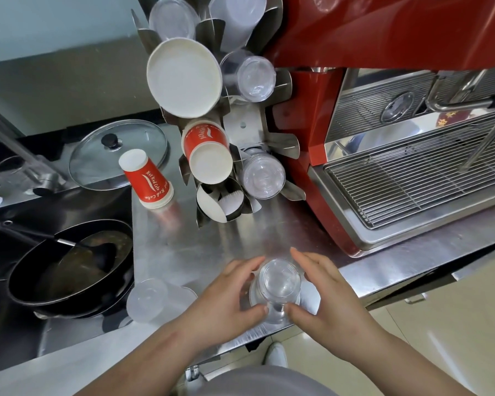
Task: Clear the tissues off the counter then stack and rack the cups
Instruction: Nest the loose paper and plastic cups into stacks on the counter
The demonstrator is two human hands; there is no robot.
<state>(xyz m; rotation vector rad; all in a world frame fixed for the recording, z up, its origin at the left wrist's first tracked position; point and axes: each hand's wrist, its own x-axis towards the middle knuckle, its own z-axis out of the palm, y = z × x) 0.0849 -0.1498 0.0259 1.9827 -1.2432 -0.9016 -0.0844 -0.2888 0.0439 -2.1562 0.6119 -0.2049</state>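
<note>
Near the front edge of the steel counter [212, 238] stands an upside-down stack of clear plastic cups [280, 284]. My left hand [229, 295] and my right hand [323, 292] both grip it from either side. A frosted plastic cup stack [149, 300] lies on its side to the left. An inverted stack of red paper cups [147, 178] stands further back. The metal cup rack [240, 132] behind holds white paper cups [183, 77], red cups [209, 152] and clear cups [263, 174]. No tissues show.
A red espresso machine [383, 124] with a drip grille fills the right. On the left a sink holds a black pan with a ladle [75, 267], and a glass lid [117, 152] rests behind it. The counter's front edge is just below my hands.
</note>
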